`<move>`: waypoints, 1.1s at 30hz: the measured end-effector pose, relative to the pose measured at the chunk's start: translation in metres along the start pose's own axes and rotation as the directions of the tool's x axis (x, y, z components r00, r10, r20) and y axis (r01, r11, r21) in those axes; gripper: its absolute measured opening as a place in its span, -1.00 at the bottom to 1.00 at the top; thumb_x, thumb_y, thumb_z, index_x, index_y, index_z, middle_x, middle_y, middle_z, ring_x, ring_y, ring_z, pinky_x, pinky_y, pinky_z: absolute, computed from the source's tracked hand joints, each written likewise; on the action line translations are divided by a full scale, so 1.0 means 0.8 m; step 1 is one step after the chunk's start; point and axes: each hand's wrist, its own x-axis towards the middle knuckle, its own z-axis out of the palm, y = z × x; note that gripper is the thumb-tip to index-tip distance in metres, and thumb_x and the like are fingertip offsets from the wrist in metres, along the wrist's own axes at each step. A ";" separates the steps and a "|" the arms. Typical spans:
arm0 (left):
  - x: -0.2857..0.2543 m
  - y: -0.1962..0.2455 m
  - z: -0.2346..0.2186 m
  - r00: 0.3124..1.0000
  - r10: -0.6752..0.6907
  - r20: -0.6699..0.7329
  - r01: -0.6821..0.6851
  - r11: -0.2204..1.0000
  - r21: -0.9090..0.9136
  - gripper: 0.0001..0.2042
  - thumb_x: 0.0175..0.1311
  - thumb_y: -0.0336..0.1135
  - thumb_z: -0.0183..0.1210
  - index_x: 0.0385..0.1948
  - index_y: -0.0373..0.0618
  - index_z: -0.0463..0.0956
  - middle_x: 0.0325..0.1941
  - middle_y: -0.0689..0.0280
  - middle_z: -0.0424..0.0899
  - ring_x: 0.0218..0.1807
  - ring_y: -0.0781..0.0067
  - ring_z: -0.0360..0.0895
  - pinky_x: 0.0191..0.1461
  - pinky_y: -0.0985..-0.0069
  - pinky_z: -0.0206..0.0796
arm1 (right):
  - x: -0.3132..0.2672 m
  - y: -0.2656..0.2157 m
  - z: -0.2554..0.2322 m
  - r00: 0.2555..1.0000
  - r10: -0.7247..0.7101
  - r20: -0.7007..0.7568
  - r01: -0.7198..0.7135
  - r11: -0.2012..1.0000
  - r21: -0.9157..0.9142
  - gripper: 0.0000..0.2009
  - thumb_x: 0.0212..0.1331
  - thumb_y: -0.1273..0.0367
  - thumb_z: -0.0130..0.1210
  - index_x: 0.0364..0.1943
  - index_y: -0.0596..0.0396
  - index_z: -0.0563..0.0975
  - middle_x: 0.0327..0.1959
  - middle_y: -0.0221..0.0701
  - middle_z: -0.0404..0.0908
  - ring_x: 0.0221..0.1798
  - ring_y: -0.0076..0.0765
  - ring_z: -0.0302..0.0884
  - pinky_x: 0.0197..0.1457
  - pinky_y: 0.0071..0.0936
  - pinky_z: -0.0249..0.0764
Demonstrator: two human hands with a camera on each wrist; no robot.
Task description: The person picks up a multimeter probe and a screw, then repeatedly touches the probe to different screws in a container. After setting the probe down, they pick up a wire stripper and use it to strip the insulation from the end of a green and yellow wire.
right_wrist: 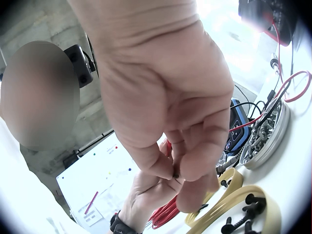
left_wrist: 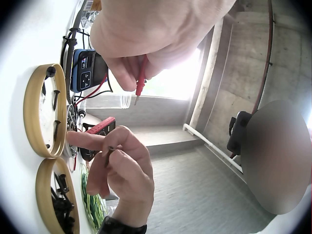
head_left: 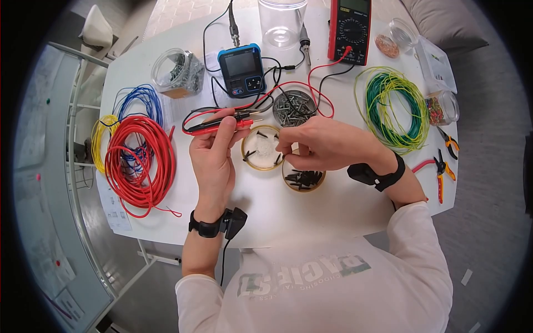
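Note:
My left hand grips a pair of multimeter probes, one red and one black, their metal tips pointing right in the head view. Between thumb and finger, my right hand pinches a small dark screw, seen in the left wrist view. That hand is above two shallow round lids with yellowish rims. The farther lid has several black screws spread apart around its inside. In the nearer lid lies a pile of black screws, partly covered by the hand in the head view.
A dish of silver screws lies beyond the lids. Behind are a blue handheld tester, a red multimeter, a soldering iron and jars. Red wire is coiled left, green wire right, near pliers.

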 end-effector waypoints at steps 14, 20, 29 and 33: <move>-0.002 -0.004 0.000 1.000 -0.016 0.020 0.016 1.000 0.006 -0.80 0.35 -0.45 0.09 -0.06 -0.31 0.51 -0.12 0.19 0.63 -0.15 0.43 0.64 -0.06 0.56 0.57 | 0.017 0.015 0.003 0.941 0.119 -0.316 0.126 0.743 0.657 -0.82 0.30 0.48 0.00 -0.08 0.20 0.53 -0.40 -0.46 0.61 -0.33 -0.63 0.58 -0.25 -0.64 0.53; -0.003 -0.006 0.005 1.000 -0.026 0.002 0.026 1.000 0.009 -0.79 0.32 -0.46 0.13 -0.07 -0.37 0.50 -0.17 0.15 0.64 -0.17 0.38 0.66 -0.04 0.51 0.56 | 0.023 0.022 0.012 0.939 0.168 -0.301 0.135 0.624 0.770 -0.81 0.31 0.47 -0.01 -0.06 0.21 0.52 -0.32 -0.45 0.62 -0.28 -0.61 0.58 -0.15 -0.62 0.53; -0.005 -0.008 0.009 0.998 -0.036 0.045 0.035 0.999 0.031 -0.77 0.32 -0.45 0.13 -0.06 -0.36 0.50 -0.13 0.11 0.65 -0.14 0.37 0.65 -0.03 0.51 0.56 | 0.026 0.023 0.018 0.956 0.117 -0.268 0.167 0.535 0.828 -0.73 0.27 0.55 -0.08 0.04 0.25 0.47 -0.09 -0.35 0.59 -0.07 -0.54 0.56 0.06 -0.55 0.54; -0.004 -0.010 0.007 0.998 -0.056 0.039 0.054 0.997 0.046 -0.77 0.32 -0.45 0.13 -0.05 -0.36 0.50 -0.14 0.12 0.65 -0.14 0.36 0.66 -0.02 0.51 0.55 | 0.023 0.021 0.018 0.958 0.091 -0.271 0.174 0.566 0.806 -0.68 0.26 0.59 -0.11 0.09 0.28 0.45 -0.05 -0.34 0.58 -0.03 -0.53 0.55 0.11 -0.53 0.53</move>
